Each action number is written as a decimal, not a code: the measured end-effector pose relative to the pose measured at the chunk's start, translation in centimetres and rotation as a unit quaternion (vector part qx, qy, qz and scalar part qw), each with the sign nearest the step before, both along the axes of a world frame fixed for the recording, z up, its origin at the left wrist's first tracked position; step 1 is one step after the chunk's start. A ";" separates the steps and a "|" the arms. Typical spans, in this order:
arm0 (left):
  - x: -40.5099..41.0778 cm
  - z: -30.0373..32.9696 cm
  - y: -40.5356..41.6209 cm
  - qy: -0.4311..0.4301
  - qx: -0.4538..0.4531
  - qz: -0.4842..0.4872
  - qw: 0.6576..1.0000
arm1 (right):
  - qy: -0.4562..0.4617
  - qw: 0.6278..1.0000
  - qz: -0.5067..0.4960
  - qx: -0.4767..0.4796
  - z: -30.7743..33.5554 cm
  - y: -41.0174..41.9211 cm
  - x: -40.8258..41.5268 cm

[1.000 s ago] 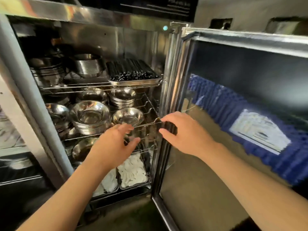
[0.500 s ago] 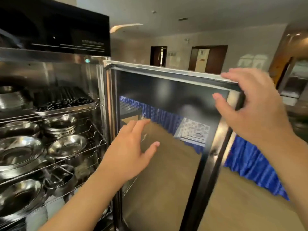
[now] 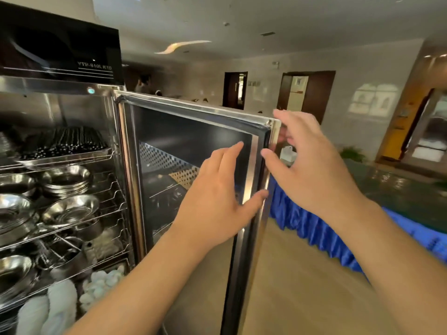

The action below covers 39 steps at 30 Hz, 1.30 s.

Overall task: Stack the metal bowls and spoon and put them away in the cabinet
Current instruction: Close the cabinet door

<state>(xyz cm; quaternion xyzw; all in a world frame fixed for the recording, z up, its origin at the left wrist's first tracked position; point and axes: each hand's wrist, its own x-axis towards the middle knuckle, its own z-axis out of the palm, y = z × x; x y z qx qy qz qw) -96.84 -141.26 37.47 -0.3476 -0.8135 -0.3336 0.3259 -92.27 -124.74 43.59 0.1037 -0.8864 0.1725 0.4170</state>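
Note:
The steel cabinet [image 3: 60,88] stands open at the left, its wire shelves full of metal bowls [image 3: 70,211] and stacked bowls [image 3: 66,181]. Its glass door [image 3: 183,151] swings out toward me. My left hand [image 3: 215,201] lies flat on the inside of the door near its free edge, fingers apart, thumb at the frame. Beyond the door's outer edge, my right hand [image 3: 312,170] is spread, fingers curled toward the top corner, holding nothing. No spoon is clearly visible.
A tray of dark chopsticks [image 3: 63,143] fills the top shelf and white cloths [image 3: 48,308] lie on the bottom one. A table with a blue skirt [image 3: 326,233] stands right of the door. Dark doorways [image 3: 234,89] are in the far wall.
Both hands left the wire shelf edge and went to the door. The door has swung inward toward the cabinet, and my view has lifted and turned right.

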 end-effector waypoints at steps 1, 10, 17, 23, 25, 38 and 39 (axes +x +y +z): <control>0.4 0.0 0.3 -0.002 0.001 0.006 1.000 | 0.005 1.000 0.010 0.001 -0.1 0.0 0.0; 3.8 -1.0 -1.1 -0.015 0.003 0.076 0.997 | 0.062 0.990 0.125 0.024 -0.4 -1.2 1.1; 6.5 -1.8 -3.9 -0.038 0.102 0.124 0.986 | 0.073 0.947 0.313 0.024 -0.6 -4.9 1.7; 8.4 -1.8 -9.3 -0.044 0.161 0.248 0.954 | 0.062 0.892 0.446 0.040 -0.8 -10.1 1.4; 9.0 -1.7 -11.7 -0.051 0.166 0.276 0.945 | 0.039 0.871 0.489 0.026 -1.1 -11.7 0.9; 10.8 -1.4 -26.8 -0.039 0.157 0.380 0.911 | -0.220 0.857 0.467 -0.006 -9.4 -25.1 -2.6; 10.7 -1.4 -28.1 -0.037 0.158 0.379 0.911 | -0.237 0.849 0.471 -0.009 -10.1 -26.5 -2.7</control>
